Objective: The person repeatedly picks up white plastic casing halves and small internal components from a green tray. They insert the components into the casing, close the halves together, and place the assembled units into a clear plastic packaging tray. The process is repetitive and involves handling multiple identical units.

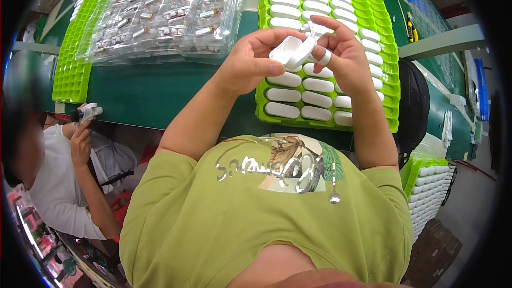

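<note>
A small white hinged case (284, 52) is held up over the near part of a green tray, its two halves spread apart. My left hand (250, 60) grips it from the left, thumb along the near side and fingers behind. My right hand (345, 58) closes on its right side with thumb and fingers. A white band wraps the right thumb. A thin white edge stands up between the right fingers; whether it belongs to the case I cannot tell. Beneath, the bright green tray (392, 109) holds rows of oblong white cases (282, 110).
Clear plastic trays (160, 18) with small parts lie at the back left, beside another green tray (72, 77). A yellow-and-black tool (410, 26) lies at the right. A co-worker (69, 181) sits at the left. Another tray of white cases (426, 181) stands at lower right.
</note>
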`<state>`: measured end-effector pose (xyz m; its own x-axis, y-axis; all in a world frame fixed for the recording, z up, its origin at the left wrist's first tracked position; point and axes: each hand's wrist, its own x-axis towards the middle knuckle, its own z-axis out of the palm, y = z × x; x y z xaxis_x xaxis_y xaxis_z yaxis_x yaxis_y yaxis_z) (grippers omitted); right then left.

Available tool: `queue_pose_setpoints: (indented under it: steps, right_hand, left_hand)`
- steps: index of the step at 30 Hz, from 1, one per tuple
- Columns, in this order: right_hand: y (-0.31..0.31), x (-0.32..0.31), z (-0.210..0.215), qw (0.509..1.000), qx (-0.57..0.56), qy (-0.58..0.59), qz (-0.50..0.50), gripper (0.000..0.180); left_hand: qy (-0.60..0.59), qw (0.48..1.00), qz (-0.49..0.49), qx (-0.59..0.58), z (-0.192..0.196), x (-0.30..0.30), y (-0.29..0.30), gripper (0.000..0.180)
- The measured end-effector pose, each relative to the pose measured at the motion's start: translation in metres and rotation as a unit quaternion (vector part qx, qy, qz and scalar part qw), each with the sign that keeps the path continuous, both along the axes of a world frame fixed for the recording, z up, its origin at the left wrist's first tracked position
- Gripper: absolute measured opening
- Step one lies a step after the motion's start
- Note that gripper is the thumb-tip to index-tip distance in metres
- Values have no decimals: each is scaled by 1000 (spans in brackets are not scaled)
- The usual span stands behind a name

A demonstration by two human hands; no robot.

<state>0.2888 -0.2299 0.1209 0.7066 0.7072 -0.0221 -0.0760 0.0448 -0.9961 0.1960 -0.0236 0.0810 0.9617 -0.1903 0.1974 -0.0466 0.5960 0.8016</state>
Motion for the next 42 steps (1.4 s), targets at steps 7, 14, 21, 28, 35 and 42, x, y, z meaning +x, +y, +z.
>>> queue_pose_setpoints:
  steps: [7, 14, 21, 28, 35, 42]
  right_hand:
    - [-20, -9, -10, 974, -31, -226, 12, 72]
    - [-24, -2, -9, 917, -65, -389, -63, 66]
    - [-30, -2, -5, 929, -7, -366, -56, 67]
    - [-23, -11, -10, 898, -77, -430, -41, 65]
    - [-25, -9, -8, 886, -83, -456, -18, 61]
    - [-28, -6, -9, 889, -92, -448, -16, 59]
  left_hand:
    - [37, 996, -84, -2, -2, 0, 3, 83]
    - [43, 998, -33, 9, -4, 3, -2, 79]
    - [-75, 914, 160, 366, -2, 0, -12, 77]
    - [-68, 891, 154, 422, 1, -6, -19, 70]
    - [-70, 895, 146, 415, 0, -6, -21, 72]
    - [-45, 927, 126, 349, -5, -4, -26, 74]
